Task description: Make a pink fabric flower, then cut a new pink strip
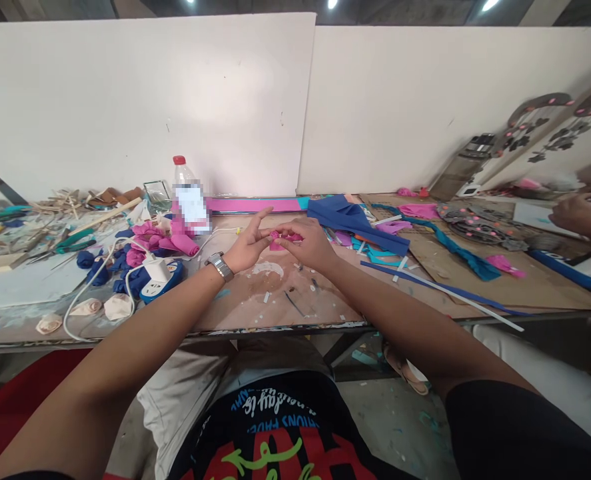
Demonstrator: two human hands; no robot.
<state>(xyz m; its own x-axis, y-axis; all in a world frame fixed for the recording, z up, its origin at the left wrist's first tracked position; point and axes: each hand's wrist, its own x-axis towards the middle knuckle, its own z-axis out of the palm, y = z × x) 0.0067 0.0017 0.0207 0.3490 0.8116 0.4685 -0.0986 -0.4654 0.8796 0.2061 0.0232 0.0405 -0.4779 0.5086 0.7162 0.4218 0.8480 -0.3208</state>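
Grip, both hands: a small pink foam piece (280, 238) is pinched between the fingertips of the left hand (248, 245) and the right hand (309, 244), held just above the middle of the desk (275, 300). Left hand: thumb and forefinger are closed on the piece's left end, the remaining fingers spread; a metal wristwatch (220, 265) is worn on that wrist. Right hand: fingers are curled over the piece's right end.

Left of the hands: a heap of pink foam petals (160, 239), dark blue foam pieces (98, 270), a white power strip (158, 275) with a white cable (82, 303), and cream foam shapes (88, 308) near the front edge. Far left: wooden sticks (82, 200) and scissors (58, 248).

Behind the hands: a plastic bottle (186, 190) with a red cap, and a long pink strip (252, 205) laid along the white wall panel (145, 100).

Right of the hands: folded blue sheet (352, 219), teal strips (455, 248), pink scraps (418, 211). Far right edge: another person's hand (582, 215).
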